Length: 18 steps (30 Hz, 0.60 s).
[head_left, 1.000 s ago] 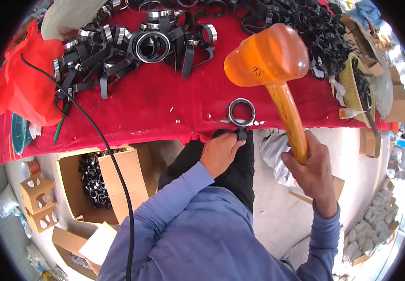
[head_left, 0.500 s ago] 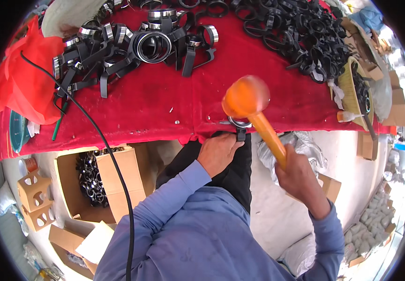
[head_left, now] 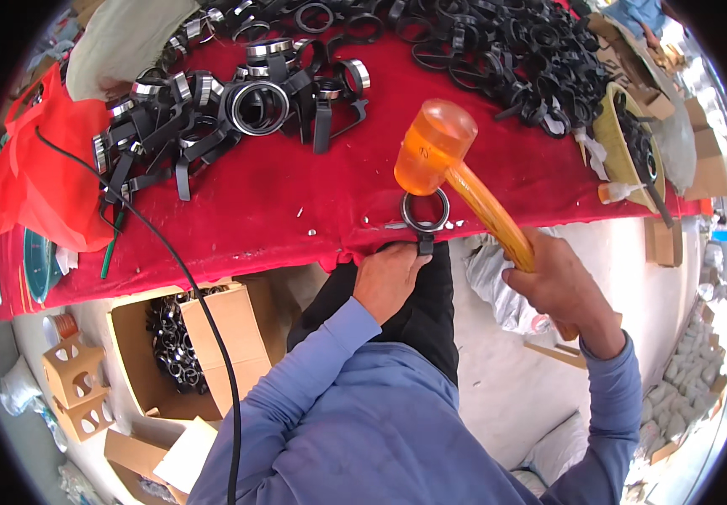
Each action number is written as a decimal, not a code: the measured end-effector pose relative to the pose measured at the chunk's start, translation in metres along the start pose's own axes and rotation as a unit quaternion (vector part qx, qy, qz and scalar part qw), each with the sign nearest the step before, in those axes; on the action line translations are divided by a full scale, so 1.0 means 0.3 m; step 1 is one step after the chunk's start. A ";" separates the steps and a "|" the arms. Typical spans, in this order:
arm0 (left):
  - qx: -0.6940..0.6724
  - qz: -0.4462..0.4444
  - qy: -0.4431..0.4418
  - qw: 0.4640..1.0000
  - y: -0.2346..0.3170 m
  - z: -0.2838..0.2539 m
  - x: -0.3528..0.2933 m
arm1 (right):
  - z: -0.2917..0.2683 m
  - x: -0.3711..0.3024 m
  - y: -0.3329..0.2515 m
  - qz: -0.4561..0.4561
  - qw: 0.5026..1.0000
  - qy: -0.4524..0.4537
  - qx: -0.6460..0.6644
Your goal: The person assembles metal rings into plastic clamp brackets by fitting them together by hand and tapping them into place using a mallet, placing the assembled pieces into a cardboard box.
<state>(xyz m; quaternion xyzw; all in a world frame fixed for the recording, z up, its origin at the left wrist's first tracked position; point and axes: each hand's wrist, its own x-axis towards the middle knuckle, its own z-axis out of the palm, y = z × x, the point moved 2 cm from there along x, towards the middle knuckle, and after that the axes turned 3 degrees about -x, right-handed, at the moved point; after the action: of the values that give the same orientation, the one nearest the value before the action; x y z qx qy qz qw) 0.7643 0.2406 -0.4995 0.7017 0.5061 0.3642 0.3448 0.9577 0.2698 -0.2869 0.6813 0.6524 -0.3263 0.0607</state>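
My left hand (head_left: 383, 279) is closed at the near edge of the red-covered table, pinching the black tab of a metal-lined ring (head_left: 425, 228). This ring lies flat at the table edge, its tab pointing toward me. In my right hand (head_left: 559, 282) is a mallet (head_left: 498, 220) with a translucent orange head and a yellowish handle. The mallet's head hangs just above the far side of the ring, apart from it as far as I can see. Black ring parts with bright metal bands (head_left: 260, 109) are piled at the far left of the table.
A large heap of black rings (head_left: 540, 50) covers the far right, next to a yellow basket (head_left: 618, 139). A red bag (head_left: 44, 168) and a black cable (head_left: 174, 257) lie at left. Below the table stands a cardboard box (head_left: 225, 345) with finished-looking ring parts inside.
My right hand and the mallet have moved to the right and the mallet's head shows more of its side. The ring is now less covered. My left hand keeps its hold.
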 end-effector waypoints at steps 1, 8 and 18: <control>0.010 -0.007 0.001 1.000 0.000 -0.005 -0.002 | 0.004 -0.004 0.011 0.002 1.000 0.001 0.003; -0.003 0.007 -0.020 1.000 0.024 0.007 0.010 | 0.114 0.009 0.155 -0.017 0.996 0.070 0.051; 0.000 -0.028 -0.031 0.999 0.031 0.000 0.020 | 0.326 -0.125 0.297 0.080 0.956 0.188 0.210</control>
<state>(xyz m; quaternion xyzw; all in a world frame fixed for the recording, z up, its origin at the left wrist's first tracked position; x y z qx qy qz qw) 0.7699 0.2441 -0.4907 0.6981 0.5149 0.3325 0.3700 1.0070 0.1755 -0.3741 0.7778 0.5123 -0.3160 -0.1810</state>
